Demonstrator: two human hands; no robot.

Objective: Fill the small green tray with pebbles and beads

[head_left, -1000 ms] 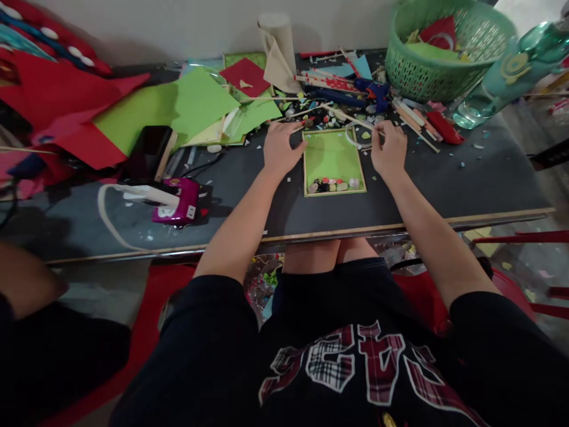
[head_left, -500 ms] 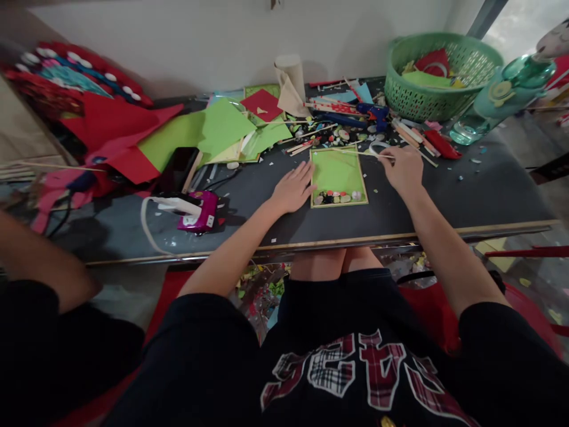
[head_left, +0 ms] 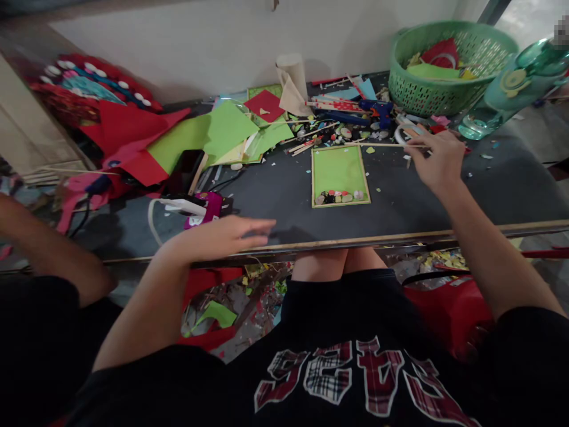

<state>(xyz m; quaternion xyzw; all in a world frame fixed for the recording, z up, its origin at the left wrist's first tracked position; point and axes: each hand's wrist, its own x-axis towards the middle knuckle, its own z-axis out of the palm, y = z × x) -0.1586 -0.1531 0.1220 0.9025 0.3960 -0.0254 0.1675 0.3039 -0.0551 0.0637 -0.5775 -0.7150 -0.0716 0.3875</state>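
My right hand (head_left: 438,155) is closed in a pinch on one end of a thin wooden stick (head_left: 377,145), which points left above the table. Just behind its fingers is a white ring (head_left: 399,135), perhaps a tape roll. Between my hands lies a light green panel (head_left: 340,172) with a thin stick-like frame. Small pebble-like pieces (head_left: 338,197) form a row along its near edge. My left hand (head_left: 231,234) hovers by the table's front edge, fingers stretched out and holding nothing, beside a purple device (head_left: 208,207) with a white cable.
Green paper sheets (head_left: 229,130) and red felt (head_left: 128,139) cover the back left. A blue glue gun (head_left: 377,112) lies among sticks and pebbles. A green basket (head_left: 444,98) and a bottle (head_left: 502,98) stand at the right. Another person's arm (head_left: 48,249) is at the left.
My left hand has left the panel's left edge and swung left toward the table's front edge. My right hand has moved to the right, taking the stick along. The panel stays on the table.
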